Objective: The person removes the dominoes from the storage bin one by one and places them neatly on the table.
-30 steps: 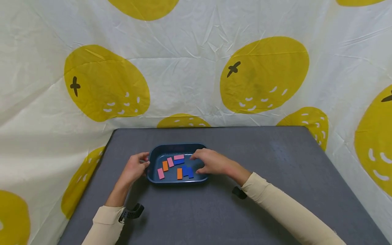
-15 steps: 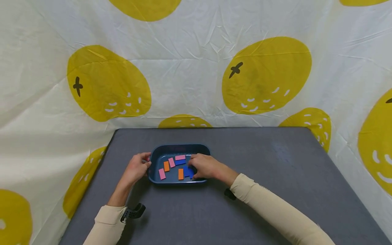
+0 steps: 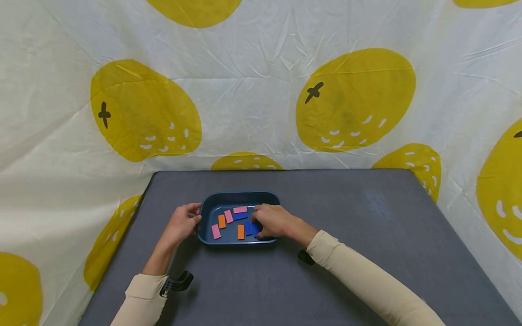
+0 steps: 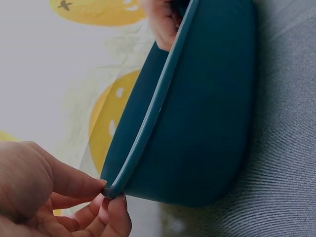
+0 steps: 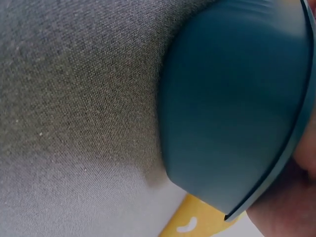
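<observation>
A dark blue-green tray stands on the table with several small flat rectangular blocks inside. My left hand pinches the tray's left rim between thumb and fingers; the left wrist view shows this grip on the rim up close. Over the tray's right side, my right hand has its fingers curled down around a blue block, partly covering it. Beside that lie another blue block and an orange block. In the right wrist view the tray wall hides the fingertips.
Farther left in the tray are pink blocks, an orange block, and a pink block against a blue block. The tray rests on a grey cloth-covered table. Behind hangs a white curtain with yellow fruit prints.
My right hand has moved left and down into the tray, its fingers closing around the rightmost blue block, which has shifted slightly from its neighbour. My left hand stays at the rim.
</observation>
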A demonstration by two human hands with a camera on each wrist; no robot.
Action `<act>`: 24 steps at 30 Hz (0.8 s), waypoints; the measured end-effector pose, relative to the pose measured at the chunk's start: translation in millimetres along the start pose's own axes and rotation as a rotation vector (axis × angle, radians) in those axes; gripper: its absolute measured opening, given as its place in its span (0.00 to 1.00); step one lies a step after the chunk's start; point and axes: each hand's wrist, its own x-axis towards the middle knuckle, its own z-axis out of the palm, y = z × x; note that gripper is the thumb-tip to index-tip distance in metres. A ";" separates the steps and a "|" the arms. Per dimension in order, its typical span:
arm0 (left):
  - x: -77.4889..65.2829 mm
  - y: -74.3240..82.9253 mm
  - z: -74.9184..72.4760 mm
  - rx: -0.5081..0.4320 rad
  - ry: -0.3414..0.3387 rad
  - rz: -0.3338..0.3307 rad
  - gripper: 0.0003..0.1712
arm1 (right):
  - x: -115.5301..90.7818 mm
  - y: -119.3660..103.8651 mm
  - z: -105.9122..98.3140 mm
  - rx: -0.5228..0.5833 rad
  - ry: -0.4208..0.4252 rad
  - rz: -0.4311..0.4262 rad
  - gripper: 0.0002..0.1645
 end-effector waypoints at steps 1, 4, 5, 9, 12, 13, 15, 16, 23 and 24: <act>-0.2 0.1 -0.1 -0.009 0.000 -0.001 0.25 | -0.8 0.5 -0.2 0.000 0.005 0.000 0.29; 0.1 0.0 -0.5 -0.029 0.004 0.004 0.25 | -4.3 2.6 -2.3 0.003 0.028 -0.005 0.28; 0.4 -0.2 -0.5 -0.032 0.005 0.006 0.25 | -5.6 3.7 -3.1 0.005 0.038 -0.008 0.28; 1.3 -1.1 -1.0 -0.041 0.007 0.013 0.26 | -12.6 8.5 -8.5 0.040 0.078 -0.018 0.27; 1.4 -1.2 -1.9 -0.035 0.004 0.017 0.26 | -18.6 12.9 -15.0 0.075 0.103 -0.019 0.27; 1.4 -1.0 -2.2 -0.033 0.004 0.016 0.26 | -20.5 14.5 -17.1 0.088 0.111 -0.018 0.27; 1.5 -0.8 -2.6 -0.031 0.002 0.014 0.26 | -24.3 17.6 -20.9 0.109 0.125 -0.013 0.27; 1.7 -0.6 -2.8 -0.030 0.002 0.012 0.26 | -25.8 19.2 -22.7 0.119 0.132 -0.012 0.26; 3.7 2.0 -3.5 -0.026 -0.001 -0.012 0.27 | -37.6 31.4 -29.7 0.157 0.177 0.009 0.26; 3.9 2.3 -3.5 -0.026 -0.002 -0.012 0.27 | -39.5 33.0 -31.0 0.166 0.182 0.011 0.26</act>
